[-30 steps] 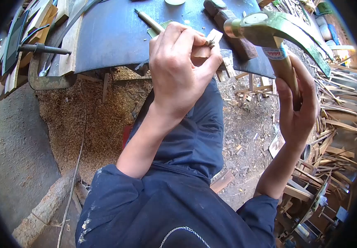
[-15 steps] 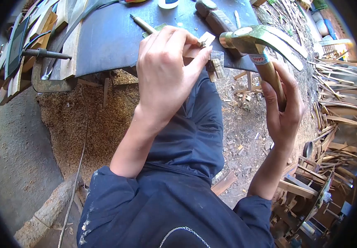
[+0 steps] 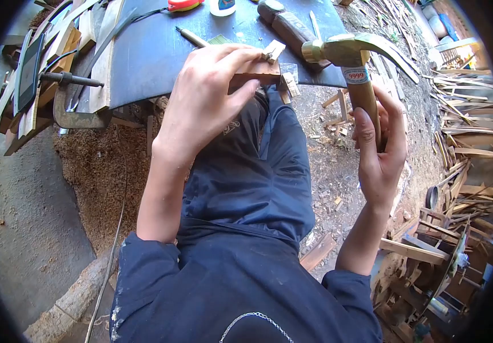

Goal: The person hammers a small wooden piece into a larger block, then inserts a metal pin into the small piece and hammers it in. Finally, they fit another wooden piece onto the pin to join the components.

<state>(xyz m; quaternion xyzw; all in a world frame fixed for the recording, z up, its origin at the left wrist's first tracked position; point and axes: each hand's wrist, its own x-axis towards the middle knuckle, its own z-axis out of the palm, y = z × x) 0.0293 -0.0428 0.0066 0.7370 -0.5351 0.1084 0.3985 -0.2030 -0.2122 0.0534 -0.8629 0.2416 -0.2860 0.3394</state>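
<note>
Reading the only clear writing first: a white label with the red digits "9999" is sitting on the hammer (image 3: 363, 91), around the wooden handle just under the metal head. The right hand (image 3: 380, 143) is gripping this handle with the fingers wrapped around it. It is holding the hammer upright, with the head just to the right of the wood piece (image 3: 256, 69). The left hand (image 3: 203, 100) is pinching this flat brown piece between thumb and fingers and is pressing it on the front edge of the bench (image 3: 155, 51), over the person's leg. One small pale block (image 3: 273, 50) is standing at the fingertips, touching the piece.

Counting the things in the hands: one hammer, one wood piece, one pale block. Also lying on the dark bench are one thin rod-like tool (image 3: 191, 36) behind the left hand and one thick brown wooden handle (image 3: 285, 24) near the hammer head. One metal clamp (image 3: 69, 106) is gripping the left end of the bench. Many wood scraps (image 3: 463, 131) are lying on the ground at the right; I cannot count them.
</note>
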